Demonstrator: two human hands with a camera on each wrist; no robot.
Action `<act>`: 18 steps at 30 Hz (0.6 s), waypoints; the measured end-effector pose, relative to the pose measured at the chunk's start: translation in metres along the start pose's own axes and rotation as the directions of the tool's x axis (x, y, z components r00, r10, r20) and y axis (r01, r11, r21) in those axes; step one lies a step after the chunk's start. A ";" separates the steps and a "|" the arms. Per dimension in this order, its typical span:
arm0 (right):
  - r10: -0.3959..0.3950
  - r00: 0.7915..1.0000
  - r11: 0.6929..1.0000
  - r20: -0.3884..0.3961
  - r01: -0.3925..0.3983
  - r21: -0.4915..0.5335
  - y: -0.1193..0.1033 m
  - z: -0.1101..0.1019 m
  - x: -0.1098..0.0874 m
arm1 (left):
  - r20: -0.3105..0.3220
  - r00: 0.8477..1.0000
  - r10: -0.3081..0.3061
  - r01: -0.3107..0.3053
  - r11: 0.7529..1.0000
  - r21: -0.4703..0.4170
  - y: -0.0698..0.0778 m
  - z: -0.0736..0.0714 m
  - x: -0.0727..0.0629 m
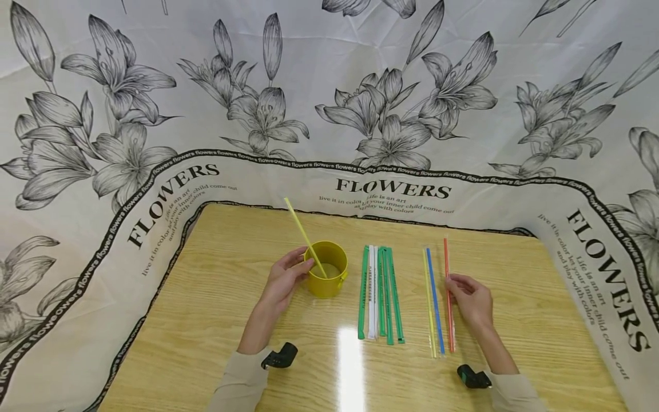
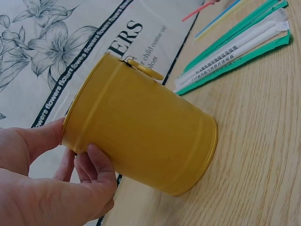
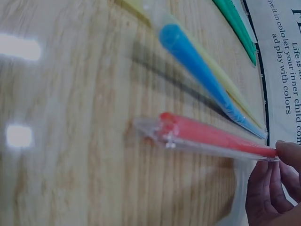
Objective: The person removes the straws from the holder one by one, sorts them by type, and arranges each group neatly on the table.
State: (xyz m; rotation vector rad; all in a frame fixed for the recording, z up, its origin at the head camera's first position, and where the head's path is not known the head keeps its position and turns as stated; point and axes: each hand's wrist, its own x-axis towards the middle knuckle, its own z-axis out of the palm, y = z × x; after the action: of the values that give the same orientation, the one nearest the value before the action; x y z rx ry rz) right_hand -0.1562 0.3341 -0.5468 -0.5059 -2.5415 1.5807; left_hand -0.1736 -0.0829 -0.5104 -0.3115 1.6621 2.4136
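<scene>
My left hand (image 1: 286, 276) grips the left side of a yellow bucket (image 1: 324, 289) at its rim; a small handle shows on the bucket (image 2: 146, 69) in the left wrist view. A yellow straw (image 1: 300, 224) leans inside it, its top sticking out up and to the left. On the right, my right hand (image 1: 472, 300) pinches a red straw (image 1: 448, 315) in a clear wrapper between thumb and fingers. In the right wrist view the red straw's (image 3: 211, 138) near end points away from the fingers. Just left of it lie a blue straw (image 1: 435, 303) and a yellow straw (image 1: 428, 303).
Between the bucket and the coloured straws, several green-wrapped straws (image 1: 388, 297) and white-wrapped straws (image 1: 372, 297) lie side by side on the wooden table (image 1: 206, 320). A white flower-printed cloth (image 1: 288, 177) stands behind the table and along its sides.
</scene>
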 end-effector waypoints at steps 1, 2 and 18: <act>-0.007 1.000 1.000 0.000 0.007 -0.016 0.001 0.001 0.000 | 0.001 1.000 0.001 -0.001 1.000 -0.002 0.000 0.000 0.000; -0.015 1.000 0.999 -0.004 0.015 -0.031 0.003 0.002 0.001 | 0.001 1.000 0.002 -0.002 1.000 -0.004 0.000 0.000 0.000; -0.191 0.981 0.956 0.013 0.189 -0.225 0.010 0.017 0.000 | -0.013 1.000 -0.002 0.002 1.000 -0.001 0.000 0.001 0.000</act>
State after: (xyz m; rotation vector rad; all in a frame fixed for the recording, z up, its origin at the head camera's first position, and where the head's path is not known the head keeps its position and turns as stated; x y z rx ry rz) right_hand -0.1584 0.3237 -0.5632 -0.2759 -2.6842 1.2321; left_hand -0.1734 -0.0818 -0.5095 -0.3291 1.6657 2.4159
